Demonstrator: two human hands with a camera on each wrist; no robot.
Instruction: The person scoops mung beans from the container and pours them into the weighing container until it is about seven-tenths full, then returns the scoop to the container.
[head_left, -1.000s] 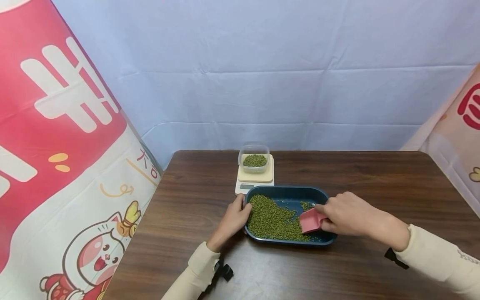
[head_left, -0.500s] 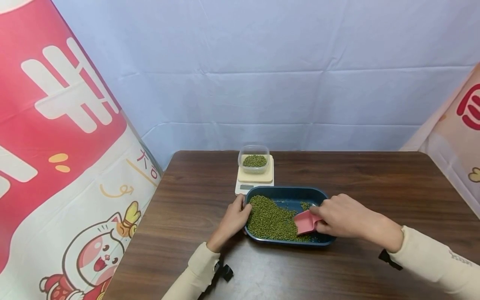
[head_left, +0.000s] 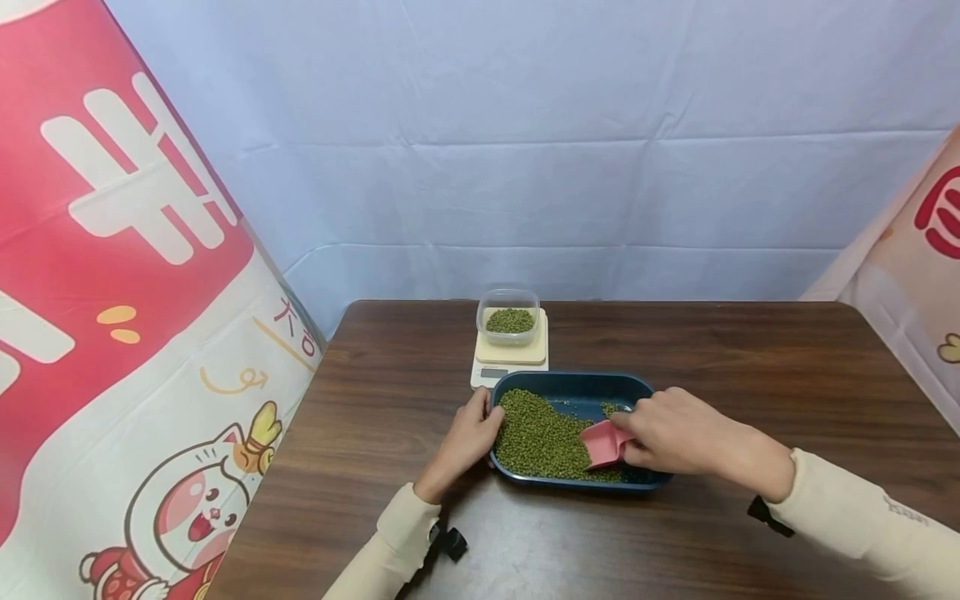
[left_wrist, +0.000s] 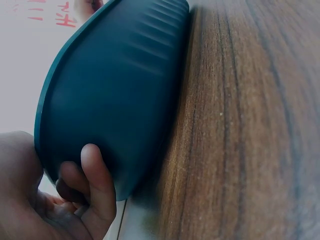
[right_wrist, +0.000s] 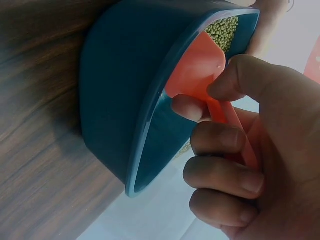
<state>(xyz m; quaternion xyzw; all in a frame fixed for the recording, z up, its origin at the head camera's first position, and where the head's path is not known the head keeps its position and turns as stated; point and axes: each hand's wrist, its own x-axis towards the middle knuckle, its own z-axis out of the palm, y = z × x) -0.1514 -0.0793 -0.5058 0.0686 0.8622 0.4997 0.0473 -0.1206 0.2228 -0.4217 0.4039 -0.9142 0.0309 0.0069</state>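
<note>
A dark blue rectangular tray [head_left: 570, 382] holds green mung beans [head_left: 536, 437], heaped toward its left side. My left hand [head_left: 468, 435] grips the tray's left end, thumb over the rim; in the left wrist view its fingers [left_wrist: 97, 175] curl against the outer wall. My right hand [head_left: 675, 433] holds a pink scoop [head_left: 602, 443] by the handle, fingers wrapped round it in the right wrist view. The scoop's front edge pushes into the beans near the middle of the tray. How many beans lie in the scoop is hard to tell.
Behind the tray's left part stands a white kitchen scale [head_left: 487, 375] with a cream platform. On it sits a clear plastic container [head_left: 507, 304] with some mung beans. Everything stands on a brown wooden table [head_left: 750, 358], with a pale cloth [head_left: 555, 167] hanging behind.
My right hand has moved left with the scoop, from the tray's right part into the bean heap. My left hand has stayed on the tray's left end.
</note>
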